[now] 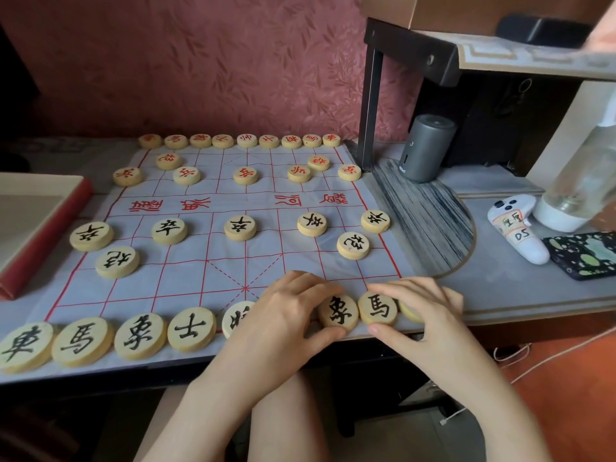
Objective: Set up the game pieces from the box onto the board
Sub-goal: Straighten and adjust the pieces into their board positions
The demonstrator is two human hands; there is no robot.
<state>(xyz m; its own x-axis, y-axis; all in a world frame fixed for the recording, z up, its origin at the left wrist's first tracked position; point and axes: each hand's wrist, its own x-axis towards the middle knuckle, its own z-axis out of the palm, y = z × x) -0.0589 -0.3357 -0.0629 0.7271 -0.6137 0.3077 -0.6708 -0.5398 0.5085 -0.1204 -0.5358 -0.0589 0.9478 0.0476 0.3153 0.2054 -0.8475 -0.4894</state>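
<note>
I'd call this nearly done. On the board [186,271] the far red ranks look complete, and black's 5 soldiers and 2 cannons stand. Only the near row at 6 o'clock needs finishing. The left hand [286,315] pinches the elephant [337,313] between thumb and fingers. The right hand [426,311] pinches the horse [378,308] just beside it, and the hands are close together. I see 1 more piece [409,313] partly under the right fingers; the spot under the left palm is hidden. The box [40,228] sits at 9 o'clock. That row hugs the table's [500,295] near edge, leaving little slack. The board's middle is open, and a shelf post [371,108] stands at 1 o'clock.
</note>
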